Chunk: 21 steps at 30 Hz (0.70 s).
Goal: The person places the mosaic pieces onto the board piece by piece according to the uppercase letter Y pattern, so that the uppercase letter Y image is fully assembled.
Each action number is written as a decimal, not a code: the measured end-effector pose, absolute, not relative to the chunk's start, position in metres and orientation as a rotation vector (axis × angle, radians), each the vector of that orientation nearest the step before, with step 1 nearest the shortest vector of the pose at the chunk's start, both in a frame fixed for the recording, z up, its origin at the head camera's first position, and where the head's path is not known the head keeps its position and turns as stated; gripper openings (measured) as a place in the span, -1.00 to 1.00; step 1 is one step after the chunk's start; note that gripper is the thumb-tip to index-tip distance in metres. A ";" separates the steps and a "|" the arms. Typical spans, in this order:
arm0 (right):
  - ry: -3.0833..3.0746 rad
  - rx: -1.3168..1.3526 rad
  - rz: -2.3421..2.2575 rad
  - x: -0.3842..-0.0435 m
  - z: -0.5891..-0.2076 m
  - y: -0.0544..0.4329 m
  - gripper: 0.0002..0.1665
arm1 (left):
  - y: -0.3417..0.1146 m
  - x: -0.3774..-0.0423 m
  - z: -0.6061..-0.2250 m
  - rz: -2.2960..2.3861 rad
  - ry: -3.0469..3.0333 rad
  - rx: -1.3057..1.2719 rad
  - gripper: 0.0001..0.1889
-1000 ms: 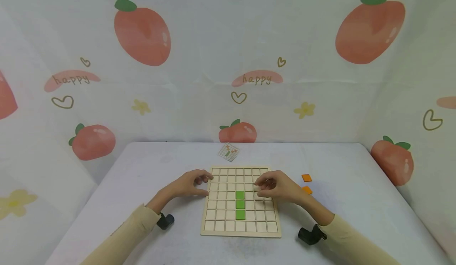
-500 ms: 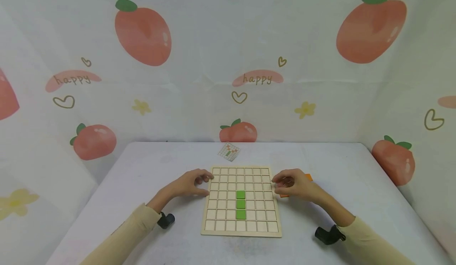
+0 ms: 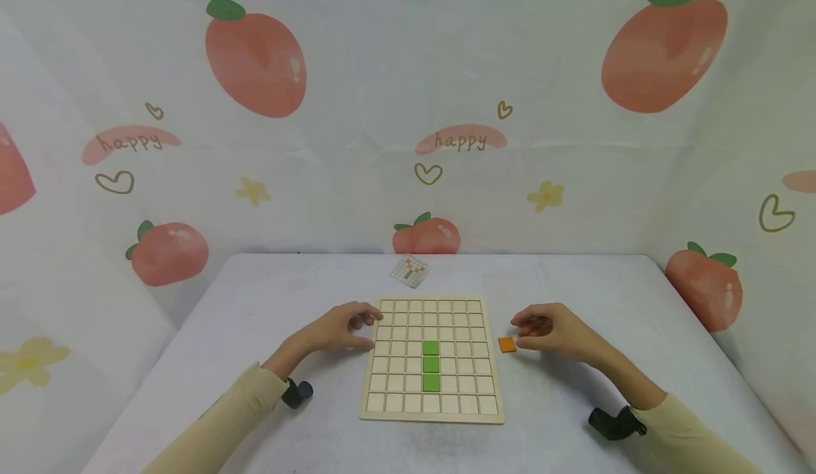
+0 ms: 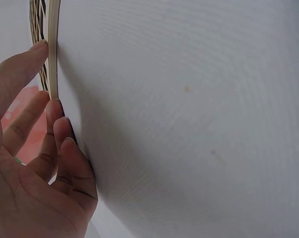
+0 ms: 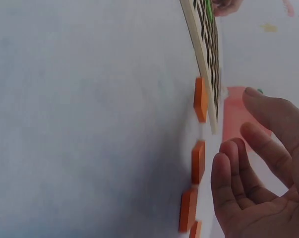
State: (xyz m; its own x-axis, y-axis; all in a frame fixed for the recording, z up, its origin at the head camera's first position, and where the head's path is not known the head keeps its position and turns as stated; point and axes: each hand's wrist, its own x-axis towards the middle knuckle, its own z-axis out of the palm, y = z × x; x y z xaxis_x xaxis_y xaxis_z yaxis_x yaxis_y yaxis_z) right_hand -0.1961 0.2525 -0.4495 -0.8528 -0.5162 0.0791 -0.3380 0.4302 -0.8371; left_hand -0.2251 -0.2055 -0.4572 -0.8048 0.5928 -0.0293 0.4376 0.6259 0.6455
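A pale wooden grid board (image 3: 432, 419) lies on the table, three green tiles (image 3: 431, 365) lined up in one column of its cells. At its left edge, my left hand (image 3: 344, 326) touches the rim with thumb and fingertips; the left wrist view shows the thumb (image 4: 20, 69) against that edge. My right hand (image 3: 553, 332) is held off the board's right side, fingers loosely bent with a gap to the thumb and nothing between them. Just left of its thumb lies an orange tile (image 3: 506, 345). Several orange tiles (image 5: 198, 162) form a row in the right wrist view; the hand hides the others from the head view.
A small card (image 3: 410, 271) printed with a coloured grid lies behind the board. White cloth covers the table (image 3: 306, 438), and a fruit-patterned curtain (image 3: 357, 198) hangs at the back and sides.
My right hand has moved right from over the board's right columns to beyond its edge, uncovering the orange tile beside the board and covering those farther right. The left hand has stayed put.
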 end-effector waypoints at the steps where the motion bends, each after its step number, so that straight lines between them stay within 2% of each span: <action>1: 2.499 -0.741 -1.388 -0.196 -0.449 0.256 -0.62 | -0.205 -0.225 -0.457 0.940 2.612 0.841 -0.48; 11: 2.548 -0.694 -1.371 -0.191 -0.446 0.292 -0.61 | -0.205 -0.225 -0.457 0.942 2.616 0.846 -0.49; 21: 2.572 -0.805 -1.320 -0.192 -0.454 0.305 -0.59 | -0.206 -0.225 -0.457 0.941 2.607 0.875 -0.49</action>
State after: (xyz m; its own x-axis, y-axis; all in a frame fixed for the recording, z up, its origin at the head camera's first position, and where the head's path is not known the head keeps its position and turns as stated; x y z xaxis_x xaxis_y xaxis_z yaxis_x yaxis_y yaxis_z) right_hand -0.1918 0.3053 -0.4543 -0.8468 -0.5194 0.1147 -0.3959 0.4715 -0.7880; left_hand -0.2249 -0.2060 -0.4570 -0.7938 0.6079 -0.0162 0.4574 0.6144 0.6429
